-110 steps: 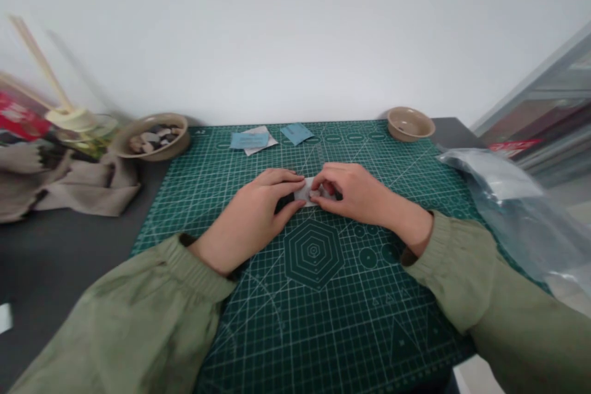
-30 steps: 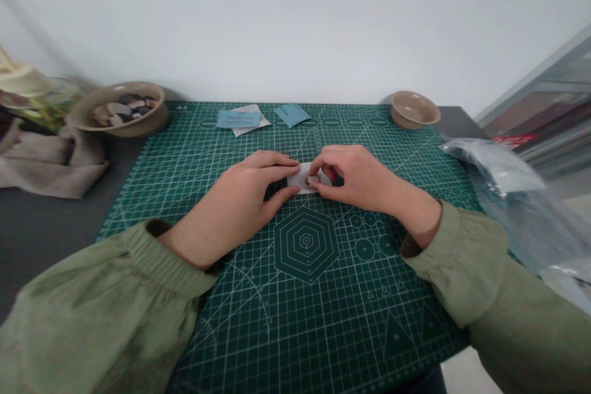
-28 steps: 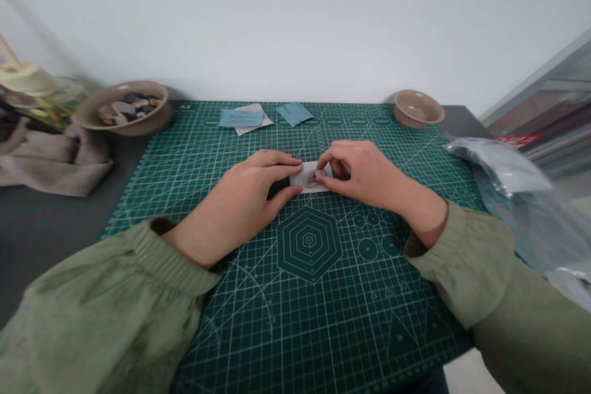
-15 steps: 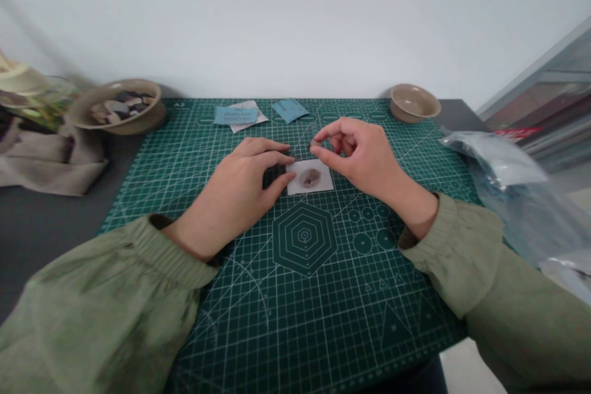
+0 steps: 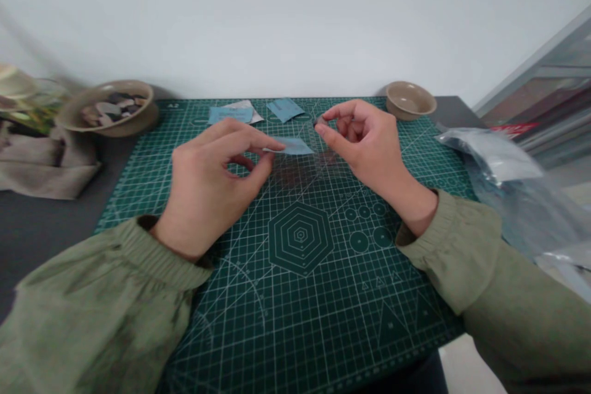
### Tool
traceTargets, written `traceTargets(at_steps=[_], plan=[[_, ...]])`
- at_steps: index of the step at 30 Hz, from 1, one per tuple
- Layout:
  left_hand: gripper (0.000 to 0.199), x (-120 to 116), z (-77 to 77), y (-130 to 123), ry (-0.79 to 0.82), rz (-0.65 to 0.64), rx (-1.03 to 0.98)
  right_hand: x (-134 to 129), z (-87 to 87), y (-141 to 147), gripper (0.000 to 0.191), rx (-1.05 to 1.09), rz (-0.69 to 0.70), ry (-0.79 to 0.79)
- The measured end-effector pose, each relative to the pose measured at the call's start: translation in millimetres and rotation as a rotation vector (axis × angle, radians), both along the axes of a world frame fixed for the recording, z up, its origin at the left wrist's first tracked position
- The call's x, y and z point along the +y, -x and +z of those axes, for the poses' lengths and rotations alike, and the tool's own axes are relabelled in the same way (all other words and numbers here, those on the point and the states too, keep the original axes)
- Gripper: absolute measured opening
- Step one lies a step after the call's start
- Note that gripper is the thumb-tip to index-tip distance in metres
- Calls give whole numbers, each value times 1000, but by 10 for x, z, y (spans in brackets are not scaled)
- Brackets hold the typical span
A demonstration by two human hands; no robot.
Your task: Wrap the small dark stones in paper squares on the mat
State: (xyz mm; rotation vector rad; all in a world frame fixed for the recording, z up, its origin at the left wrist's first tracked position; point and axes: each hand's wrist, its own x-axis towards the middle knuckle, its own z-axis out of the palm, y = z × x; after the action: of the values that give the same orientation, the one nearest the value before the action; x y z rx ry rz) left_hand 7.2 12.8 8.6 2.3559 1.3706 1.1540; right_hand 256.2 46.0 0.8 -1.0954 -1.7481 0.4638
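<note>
Two hands work above the green mat [image 5: 323, 308]: the left hand [image 5: 212, 178] pinches a blue sheet [image 5: 295, 146] between thumb and fingers, while the right hand [image 5: 369, 138] pinches a small dark bit [image 5: 318, 121], perhaps a stone, at its fingertips. The sheet juts out to the right of the left hand, close to the bit but seemingly apart from it. The bit could well slip and drop, since only the tips grip it; the sheet, held at one end, might bend or flutter if jerked, and anything loose on it could slide off with a tilt. Whether anything lies on it, I cannot tell. It looks thin and papery, flat and matt, with one pointed corner. At the far side of the mat lie a left blue packet [image 5: 229, 114] over a white sheet [image 5: 257, 115] and a right blue packet [image 5: 285, 109], all flat with straight edges. Far left, a round, glazed-looking brown bowl [image 5: 138, 126] holds smooth, mixed stones [image 5: 115, 108]; far right stands a smaller bowl [image 5: 409, 112]. Soft, crumpled cloth [image 5: 50, 166] lies on the dark desk [image 5: 69, 221] at left, and a shiny, creased plastic bag [image 5: 512, 178] sprawls at right.
</note>
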Motion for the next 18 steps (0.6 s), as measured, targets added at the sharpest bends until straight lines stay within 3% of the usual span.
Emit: traceTargets(at_steps=[6,12,15,18], plan=[[17,23,-8,70,33,-275,224,20,-3,-2,39,42,-16,8],[16,-66,81,18,-30,2,9,13,-12,-8,36,33,-10,23],[18,-55,76,-16,132,24,-167,9,-5,-10,34,46,-15,5],[27,-1,14,-13,334,-35,-158,4,1,-9,37,35,-16,5]])
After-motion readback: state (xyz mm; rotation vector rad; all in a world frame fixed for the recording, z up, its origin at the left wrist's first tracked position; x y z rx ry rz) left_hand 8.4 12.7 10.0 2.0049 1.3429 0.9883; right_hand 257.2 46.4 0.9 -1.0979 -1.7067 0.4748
